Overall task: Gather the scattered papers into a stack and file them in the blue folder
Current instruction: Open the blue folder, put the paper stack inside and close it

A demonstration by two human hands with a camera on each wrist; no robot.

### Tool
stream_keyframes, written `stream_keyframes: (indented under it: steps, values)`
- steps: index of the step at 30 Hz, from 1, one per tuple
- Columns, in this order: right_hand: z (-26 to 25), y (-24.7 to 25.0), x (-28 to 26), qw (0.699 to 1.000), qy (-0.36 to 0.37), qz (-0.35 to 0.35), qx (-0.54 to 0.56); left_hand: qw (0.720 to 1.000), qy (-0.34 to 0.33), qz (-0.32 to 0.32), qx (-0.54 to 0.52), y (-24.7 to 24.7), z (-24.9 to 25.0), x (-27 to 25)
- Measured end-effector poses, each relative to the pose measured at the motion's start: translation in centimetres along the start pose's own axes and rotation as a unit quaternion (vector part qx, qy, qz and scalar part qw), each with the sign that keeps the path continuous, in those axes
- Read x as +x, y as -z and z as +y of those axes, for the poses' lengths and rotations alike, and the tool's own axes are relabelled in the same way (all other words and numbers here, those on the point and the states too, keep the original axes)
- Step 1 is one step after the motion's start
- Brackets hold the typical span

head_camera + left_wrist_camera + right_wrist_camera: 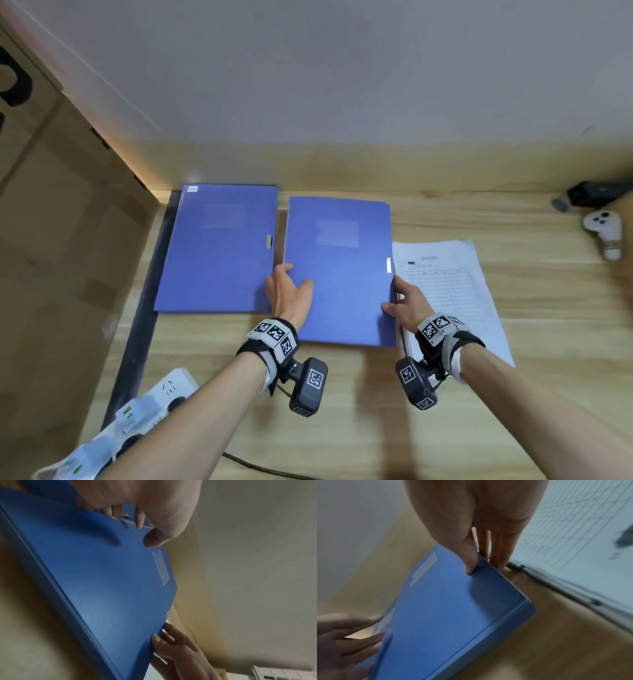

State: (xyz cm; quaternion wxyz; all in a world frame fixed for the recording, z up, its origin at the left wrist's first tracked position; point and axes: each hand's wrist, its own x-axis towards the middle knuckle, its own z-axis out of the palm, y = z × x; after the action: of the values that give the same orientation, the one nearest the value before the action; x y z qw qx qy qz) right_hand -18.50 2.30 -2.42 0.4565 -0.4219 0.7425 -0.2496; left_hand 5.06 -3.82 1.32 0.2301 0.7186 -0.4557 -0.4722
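Note:
A closed blue folder [337, 270] lies in the middle of the wooden desk, its silver clasp on the right edge. My left hand [289, 291] grips its left edge, thumb on the cover [154, 539], fingers behind the edge. My right hand [399, 298] pinches the right edge, thumb on top [471, 566] and fingers underneath. In the right wrist view the folder [453, 615] looks thick, its near corner slightly off the desk. A stack of printed papers [452, 294] lies just right of it. A second blue folder [219, 246] lies closed to the left.
A large cardboard box [51, 240] walls off the left side. A white power strip [164, 394] with plugs sits at the near left. At the far right lie a white controller [604, 229] and a black device [596, 193]. The wall stands behind the desk.

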Motion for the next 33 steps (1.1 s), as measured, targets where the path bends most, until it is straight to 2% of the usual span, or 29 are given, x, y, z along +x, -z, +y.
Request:
stream_keyframes:
  steps: [4,8,12,14,17,19,21,23,26,30,33]
  values:
    - [2.3,1.0,-1.0,0.998,-0.027,-0.020,-0.049,0.999,0.006,-0.017,0.036,-2.1,-1.4,-2.3]
    - [2.7,0.9,-1.1,0.996,-0.017,-0.021,-0.090,0.996,0.022,-0.026,0.080,-2.8,-3.0,-3.2]
    - [2.7,0.4,-0.9,0.997,-0.020,-0.028,-0.073,0.983,0.015,-0.033,0.178,-2.9,-3.9,-3.3]
    - [2.4,0.5,-0.9,0.998,-0.022,-0.018,-0.051,0.965,-0.013,-0.055,0.256,-3.0,-3.9,-3.3]
    - [2.2,1.2,-1.1,0.999,-0.046,0.015,0.000,0.919,-0.067,-0.153,0.356,-4.2,-2.6,-3.7]
    - [2.4,2.2,-1.2,0.997,-0.055,0.035,0.029,0.884,-0.075,-0.222,0.404,-5.8,-1.1,-3.9]
    - [2.9,3.3,-1.1,0.998,-0.043,0.043,0.033,0.856,-0.063,-0.252,0.446,-7.5,0.2,-4.1]
    - [3.7,4.6,-1.0,0.998,-0.037,0.047,0.027,0.840,-0.038,-0.254,0.478,-9.0,1.2,-4.0]
    - [5.0,6.2,-1.1,0.997,-0.042,0.051,0.028,0.829,-0.017,-0.221,0.513,-10.8,2.1,-3.9]
    - [6.9,7.4,-0.8,0.998,-0.040,0.054,0.022,0.835,-0.019,-0.180,0.520,-13.1,2.4,-3.4]
    - [8.0,7.9,-0.5,0.998,-0.031,0.049,0.010,0.852,0.006,-0.149,0.501,-14.7,2.5,-2.9]
